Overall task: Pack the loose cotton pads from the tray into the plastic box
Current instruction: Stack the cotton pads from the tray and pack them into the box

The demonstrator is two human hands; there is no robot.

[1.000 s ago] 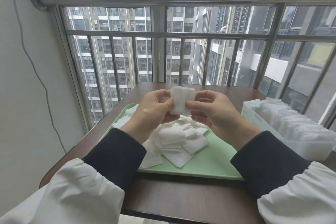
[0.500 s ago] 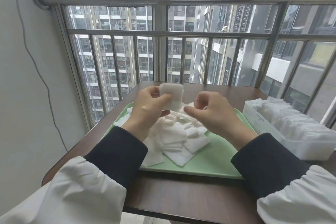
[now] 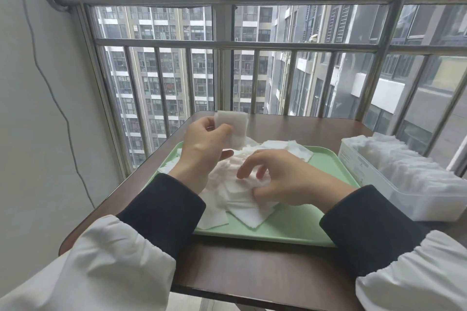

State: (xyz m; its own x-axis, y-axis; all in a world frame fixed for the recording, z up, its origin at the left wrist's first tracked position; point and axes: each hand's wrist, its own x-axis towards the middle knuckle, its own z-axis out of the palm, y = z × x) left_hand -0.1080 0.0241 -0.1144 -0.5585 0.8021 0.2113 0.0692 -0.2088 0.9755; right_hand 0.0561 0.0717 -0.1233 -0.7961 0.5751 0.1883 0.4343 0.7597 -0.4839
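A small stack of white cotton pads (image 3: 236, 129) is pinched between the thumb and fingers of my left hand (image 3: 202, 144), raised above the far left of the green tray (image 3: 290, 227). My right hand (image 3: 285, 179) is down on the pile of loose pads (image 3: 235, 199) in the tray's middle, its fingers bent and its fingertips touching the pads. I see no pad plainly gripped in it. The clear plastic box (image 3: 379, 184) stands to the right of the tray, filled with a row of upright pads (image 3: 404, 159).
The tray and box sit on a small brown table (image 3: 252, 267) against a window with metal railing bars (image 3: 227, 43). A grey wall with a hanging cable (image 3: 50, 88) is close on the left. The table's front edge is near my sleeves.
My right hand let go of the stack and dropped onto the pile in the tray. My left hand kept the stack and shifted a little to the left.
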